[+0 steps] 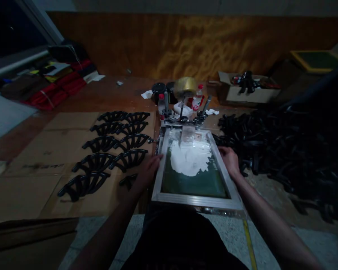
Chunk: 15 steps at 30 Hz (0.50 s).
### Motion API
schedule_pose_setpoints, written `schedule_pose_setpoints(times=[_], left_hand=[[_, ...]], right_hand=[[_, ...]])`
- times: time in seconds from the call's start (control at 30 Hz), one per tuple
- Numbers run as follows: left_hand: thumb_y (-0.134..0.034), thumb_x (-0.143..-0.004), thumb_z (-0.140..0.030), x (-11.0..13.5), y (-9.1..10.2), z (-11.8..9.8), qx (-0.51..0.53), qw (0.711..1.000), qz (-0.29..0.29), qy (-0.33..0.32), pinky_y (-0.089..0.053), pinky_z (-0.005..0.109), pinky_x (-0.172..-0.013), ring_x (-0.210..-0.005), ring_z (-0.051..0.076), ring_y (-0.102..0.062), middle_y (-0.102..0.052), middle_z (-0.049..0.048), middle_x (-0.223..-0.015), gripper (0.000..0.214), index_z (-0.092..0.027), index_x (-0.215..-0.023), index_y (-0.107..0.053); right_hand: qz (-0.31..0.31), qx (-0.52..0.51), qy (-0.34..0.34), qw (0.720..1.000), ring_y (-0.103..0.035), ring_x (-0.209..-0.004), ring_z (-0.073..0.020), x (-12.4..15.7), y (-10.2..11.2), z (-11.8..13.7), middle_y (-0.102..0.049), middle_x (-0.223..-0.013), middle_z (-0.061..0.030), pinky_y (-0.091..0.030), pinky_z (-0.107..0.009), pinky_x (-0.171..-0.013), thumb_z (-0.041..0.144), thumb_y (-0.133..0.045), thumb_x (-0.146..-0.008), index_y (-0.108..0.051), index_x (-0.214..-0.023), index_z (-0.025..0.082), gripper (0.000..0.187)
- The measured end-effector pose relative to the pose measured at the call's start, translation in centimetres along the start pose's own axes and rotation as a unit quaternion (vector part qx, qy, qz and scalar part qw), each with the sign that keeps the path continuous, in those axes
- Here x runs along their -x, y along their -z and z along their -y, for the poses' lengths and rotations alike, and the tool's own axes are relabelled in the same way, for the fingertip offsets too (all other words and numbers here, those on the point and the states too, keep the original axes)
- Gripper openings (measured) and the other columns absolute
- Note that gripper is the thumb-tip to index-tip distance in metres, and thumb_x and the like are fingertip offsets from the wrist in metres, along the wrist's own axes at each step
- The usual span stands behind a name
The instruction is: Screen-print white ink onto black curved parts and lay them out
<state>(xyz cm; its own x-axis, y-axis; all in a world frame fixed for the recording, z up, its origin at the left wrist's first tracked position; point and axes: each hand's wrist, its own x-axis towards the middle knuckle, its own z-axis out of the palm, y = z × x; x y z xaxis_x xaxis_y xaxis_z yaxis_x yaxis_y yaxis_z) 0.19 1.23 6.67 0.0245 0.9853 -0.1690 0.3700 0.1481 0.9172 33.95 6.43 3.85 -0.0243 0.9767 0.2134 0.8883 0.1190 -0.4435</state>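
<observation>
A metal-framed printing screen lies in front of me, its green mesh smeared with white ink. A squeegee rests at the far end of the ink. My left hand is at the frame's left rail, fingers curled round its edge. My right hand grips the right rail in the same way. The frame is hinged at its far end to a clamp fixture.
Rows of black fan-shaped plastic parts lie on cardboard sheets to the left. A big heap of the same black parts fills the right. Bottles, a gold lid and a cardboard box stand behind the screen.
</observation>
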Motion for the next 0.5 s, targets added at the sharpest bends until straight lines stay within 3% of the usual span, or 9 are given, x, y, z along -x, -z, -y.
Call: schedule_pose_setpoints(times=[0.1, 0.17, 0.23, 0.33, 0.4, 0.5], left_hand=[[-0.051, -0.089, -0.037, 0.2, -1.8, 3.4, 0.003, 0.998, 0.015, 0.055, -0.051, 0.042, -0.099, -0.111, 0.026, -0.065, -0.072, 0.0102, -0.118, 0.059, -0.014, -0.143, -0.050], [-0.050, -0.089, -0.036, -0.1, -2.8, 4.9, -0.006, 0.998, 0.025, 0.065, -0.051, 0.042, -0.098, -0.108, 0.026, -0.066, -0.071, 0.0117, -0.120, 0.063, -0.013, -0.147, -0.044], [-0.051, -0.090, -0.035, -0.5, -3.2, 5.7, -0.006, 0.998, 0.025, 0.063, -0.050, 0.042, -0.101, -0.112, 0.026, -0.066, -0.068, 0.0137, -0.128, 0.061, -0.013, -0.146, -0.046], [-0.052, -0.090, -0.034, -0.8, -3.4, 6.3, 0.012, 0.998, 0.024, 0.065, -0.047, 0.044, -0.105, -0.118, 0.028, -0.063, -0.066, 0.0144, -0.132, 0.055, -0.013, -0.141, -0.051], [-0.051, -0.091, -0.035, -0.9, -3.4, 6.5, 0.032, 0.996, 0.037, 0.069, -0.047, 0.044, -0.106, -0.120, 0.028, -0.062, -0.064, 0.0143, -0.135, 0.056, -0.013, -0.142, -0.050], [-0.049, -0.091, -0.035, -0.9, -3.5, 6.8, 0.034, 0.997, 0.042, 0.063, -0.046, 0.043, -0.108, -0.124, 0.027, -0.060, -0.060, 0.0154, -0.140, 0.058, -0.011, -0.144, -0.047]], right_hand=[[-0.074, 0.037, 0.025, 0.996, -0.058, -0.115, -0.0290, -2.9, 0.5, 1.9, -0.060, -0.129, -0.0191, -0.049, -0.041, -0.096, 0.024, -0.057, -0.087, -0.063, -0.128, 0.008, 0.045], [-0.040, 0.058, 0.085, 0.994, -0.050, -0.126, -0.0325, -4.4, 0.0, 4.9, -0.048, -0.144, -0.0199, -0.044, -0.044, -0.103, 0.023, -0.065, -0.082, -0.055, -0.137, 0.011, 0.057], [0.049, 0.099, 0.114, 0.987, -0.051, -0.122, -0.0325, -5.4, -0.7, 7.9, -0.054, -0.137, -0.0184, -0.045, -0.042, -0.099, 0.023, -0.067, -0.083, -0.057, -0.131, 0.012, 0.051], [0.182, 0.153, 0.117, 0.964, -0.061, -0.100, -0.0265, -4.9, -1.6, 10.7, -0.069, -0.107, -0.0118, -0.047, -0.033, -0.082, 0.022, -0.062, -0.088, -0.066, -0.107, 0.016, 0.021], [0.218, 0.167, 0.128, 0.953, -0.062, -0.090, -0.0231, -3.2, -2.1, 11.2, -0.070, -0.098, -0.0102, -0.046, -0.029, -0.073, 0.018, -0.056, -0.091, -0.067, -0.100, 0.017, 0.015], [0.242, 0.162, 0.198, 0.936, -0.061, -0.094, -0.0226, 0.1, -2.2, 10.4, -0.070, -0.099, -0.0110, -0.045, -0.029, -0.072, 0.012, -0.050, -0.092, -0.067, -0.099, 0.016, 0.019]])
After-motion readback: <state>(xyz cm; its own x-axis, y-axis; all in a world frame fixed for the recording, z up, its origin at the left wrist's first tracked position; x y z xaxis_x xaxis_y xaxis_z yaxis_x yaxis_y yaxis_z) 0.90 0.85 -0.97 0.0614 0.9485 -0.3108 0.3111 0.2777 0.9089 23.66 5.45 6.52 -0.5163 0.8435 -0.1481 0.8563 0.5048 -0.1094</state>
